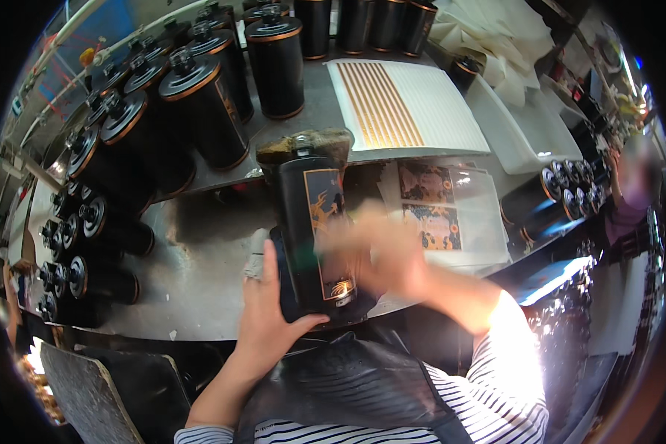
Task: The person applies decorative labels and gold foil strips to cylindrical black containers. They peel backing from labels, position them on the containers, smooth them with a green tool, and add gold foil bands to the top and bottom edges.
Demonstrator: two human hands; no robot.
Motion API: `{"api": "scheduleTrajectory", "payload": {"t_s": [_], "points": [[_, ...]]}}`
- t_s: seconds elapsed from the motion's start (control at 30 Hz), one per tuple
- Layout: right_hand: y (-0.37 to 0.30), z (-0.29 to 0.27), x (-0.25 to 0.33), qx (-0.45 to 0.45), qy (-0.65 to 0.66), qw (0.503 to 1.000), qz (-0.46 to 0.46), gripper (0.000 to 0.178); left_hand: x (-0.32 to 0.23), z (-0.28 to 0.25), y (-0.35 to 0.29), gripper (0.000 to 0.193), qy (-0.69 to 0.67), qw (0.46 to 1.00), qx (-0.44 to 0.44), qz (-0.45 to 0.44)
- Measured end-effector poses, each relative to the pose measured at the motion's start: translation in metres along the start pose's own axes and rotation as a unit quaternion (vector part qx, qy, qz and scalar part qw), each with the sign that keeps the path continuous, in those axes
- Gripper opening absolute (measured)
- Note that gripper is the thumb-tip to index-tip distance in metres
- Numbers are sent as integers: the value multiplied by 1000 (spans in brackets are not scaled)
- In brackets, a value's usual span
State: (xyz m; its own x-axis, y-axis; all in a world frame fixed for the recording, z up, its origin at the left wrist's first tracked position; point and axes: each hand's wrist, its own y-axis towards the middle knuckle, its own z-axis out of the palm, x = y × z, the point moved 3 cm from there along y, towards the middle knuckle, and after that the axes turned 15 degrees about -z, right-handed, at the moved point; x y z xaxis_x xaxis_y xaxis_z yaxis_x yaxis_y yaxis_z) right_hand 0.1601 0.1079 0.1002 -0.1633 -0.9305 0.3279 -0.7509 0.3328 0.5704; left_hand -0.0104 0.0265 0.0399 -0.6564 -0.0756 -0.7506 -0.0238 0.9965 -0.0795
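Observation:
A black cylindrical bottle lies in front of me on a dark support, its neck pointing away and resting by a worn brownish block. Its front bears a dark decorated label with a gold border and gold pattern. My left hand, with grey wrapping on one finger, steadies the bottle, thumb at the base and fingers along the left side. Over the label's right side is my right hand, smeared by motion; its fingers and anything in them cannot be made out.
Several black bottles with copper-coloured rims stand and lie at the left and back. A white sheet with gold strips lies behind the bottle, patterned labels to its right. Farther right are a white bin, more bottles and another person's purple sleeve.

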Motion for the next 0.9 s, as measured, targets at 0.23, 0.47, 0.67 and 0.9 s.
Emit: {"api": "scheduleTrajectory", "payload": {"t_s": [0.23,0.47,0.67,0.9], "points": [[13,-27,-31,-183,-23,982,-42,24,6,7,12,110,-25,999,0,32],[36,-22,-60,-202,-83,973,-77,26,21,7,13,110,33,998,47,21],[45,-34,-69,-207,34,978,-6,21,24,7,23,102,18,998,63,18],[-38,-2,-65,-285,-94,942,-147,23,25,10,31,96,-2,994,109,19]]}}
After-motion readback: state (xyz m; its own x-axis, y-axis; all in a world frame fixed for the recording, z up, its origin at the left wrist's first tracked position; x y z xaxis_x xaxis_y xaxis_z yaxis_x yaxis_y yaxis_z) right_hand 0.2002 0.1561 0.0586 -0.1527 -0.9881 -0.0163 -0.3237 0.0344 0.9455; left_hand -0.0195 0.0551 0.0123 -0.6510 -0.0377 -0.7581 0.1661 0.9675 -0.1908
